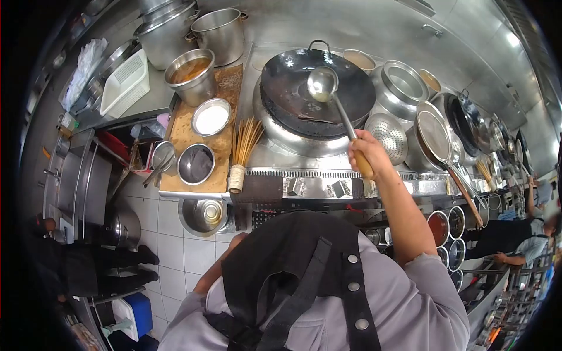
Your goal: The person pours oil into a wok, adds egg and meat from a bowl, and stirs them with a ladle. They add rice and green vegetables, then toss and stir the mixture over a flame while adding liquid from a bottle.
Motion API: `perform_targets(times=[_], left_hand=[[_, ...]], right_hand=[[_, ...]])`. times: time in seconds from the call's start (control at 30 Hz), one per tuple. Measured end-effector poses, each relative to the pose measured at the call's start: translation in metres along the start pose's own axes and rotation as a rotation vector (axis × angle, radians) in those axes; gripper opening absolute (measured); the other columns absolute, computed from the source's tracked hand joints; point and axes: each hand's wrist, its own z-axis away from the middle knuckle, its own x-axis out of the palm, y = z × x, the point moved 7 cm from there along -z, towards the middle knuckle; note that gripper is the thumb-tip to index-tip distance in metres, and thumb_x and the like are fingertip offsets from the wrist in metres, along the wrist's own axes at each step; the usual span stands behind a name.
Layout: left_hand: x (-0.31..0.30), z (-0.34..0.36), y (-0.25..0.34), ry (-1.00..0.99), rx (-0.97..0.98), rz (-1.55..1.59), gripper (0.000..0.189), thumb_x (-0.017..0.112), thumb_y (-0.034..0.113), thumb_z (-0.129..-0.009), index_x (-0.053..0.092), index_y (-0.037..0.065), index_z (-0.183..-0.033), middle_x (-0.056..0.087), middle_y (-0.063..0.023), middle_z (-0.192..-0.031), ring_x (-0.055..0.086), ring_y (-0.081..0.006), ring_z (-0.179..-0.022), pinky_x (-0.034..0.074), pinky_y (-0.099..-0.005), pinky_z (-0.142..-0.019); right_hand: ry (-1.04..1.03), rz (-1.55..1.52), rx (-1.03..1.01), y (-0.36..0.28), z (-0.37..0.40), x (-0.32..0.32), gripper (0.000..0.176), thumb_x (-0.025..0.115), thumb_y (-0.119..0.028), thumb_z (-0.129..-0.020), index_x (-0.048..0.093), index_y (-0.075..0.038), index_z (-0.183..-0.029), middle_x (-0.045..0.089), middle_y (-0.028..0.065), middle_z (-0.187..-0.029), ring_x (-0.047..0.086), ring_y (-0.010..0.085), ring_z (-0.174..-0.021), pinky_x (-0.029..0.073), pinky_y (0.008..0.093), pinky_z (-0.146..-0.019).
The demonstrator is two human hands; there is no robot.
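Observation:
My right hand (370,154) is closed around the wooden handle of a steel ladle (323,85). The ladle's bowl hangs over the large black wok (287,79), which sits on a round steel burner ring (293,139). A thin dark stick-like piece (316,119) lies inside the wok near its front wall. Right of the wok and close to my right hand is a perforated strainer (386,138). My left hand (238,238) is low in front of me beside the dark apron, its fingers hidden.
Left of the wok, a wooden board (182,133) carries a bowl of white contents (211,119), a pot of orange-brown liquid (190,70) and a bamboo brush (246,143). A mesh strainer (434,131) stands right. One person (99,263) is at far left, another (515,241) at far right.

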Motion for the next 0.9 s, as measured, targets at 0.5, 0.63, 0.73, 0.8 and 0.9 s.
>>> perform_targets(times=[0.5,0.63,0.73,0.8,0.9], left_hand=[[0.004,0.113,-0.149,-0.007,-0.028,-0.522,0.046,0.065,0.045,-0.089,0.072,0.004,-0.11,0.072,-0.0207,-0.109,0.069,-0.036,-0.103,0.054,-0.0412,-0.089],[0.006,0.13,-0.195,0.244,-0.322,0.055,0.043,0.067,0.042,-0.089,0.072,0.007,-0.113,0.073,-0.0191,-0.107,0.069,-0.0363,-0.105,0.054,-0.0423,-0.09],[0.014,0.119,-0.195,0.199,-0.293,0.02,0.042,0.067,0.041,-0.088,0.071,0.007,-0.113,0.073,-0.019,-0.107,0.068,-0.0364,-0.105,0.054,-0.0425,-0.09],[0.016,0.103,-0.183,0.17,-0.251,0.02,0.042,0.067,0.041,-0.088,0.071,0.007,-0.114,0.073,-0.0189,-0.107,0.068,-0.0366,-0.105,0.054,-0.0425,-0.09],[0.017,0.072,-0.154,0.133,-0.186,0.014,0.042,0.068,0.041,-0.088,0.071,0.008,-0.114,0.073,-0.0188,-0.106,0.068,-0.0367,-0.105,0.054,-0.0427,-0.09]], right_hand=[[-0.622,-0.415,0.048,-0.087,-0.104,0.271,0.023,0.068,-0.011,-0.088,0.053,-0.004,-0.104,0.059,0.0073,-0.076,0.057,0.0154,-0.062,0.044,0.0291,-0.049],[-0.339,0.045,-0.31,-0.08,-0.103,0.275,0.061,0.069,-0.002,-0.085,0.042,-0.009,-0.139,0.06,0.0084,-0.084,0.06,0.0162,-0.066,0.049,0.0294,-0.051],[-0.289,0.111,-0.463,-0.071,-0.089,0.206,0.074,0.067,0.0,-0.086,0.035,-0.012,-0.151,0.058,0.0055,-0.086,0.057,0.0127,-0.068,0.048,0.0272,-0.053],[-0.232,0.204,-0.428,-0.07,-0.068,0.138,0.075,0.066,0.0,-0.085,0.034,-0.01,-0.152,0.057,0.0041,-0.082,0.056,0.0117,-0.067,0.046,0.0263,-0.052],[-0.043,0.442,-0.376,-0.079,-0.021,0.057,0.072,0.065,0.001,-0.083,0.039,-0.006,-0.151,0.059,0.005,-0.08,0.057,0.0123,-0.066,0.046,0.0282,-0.054]])
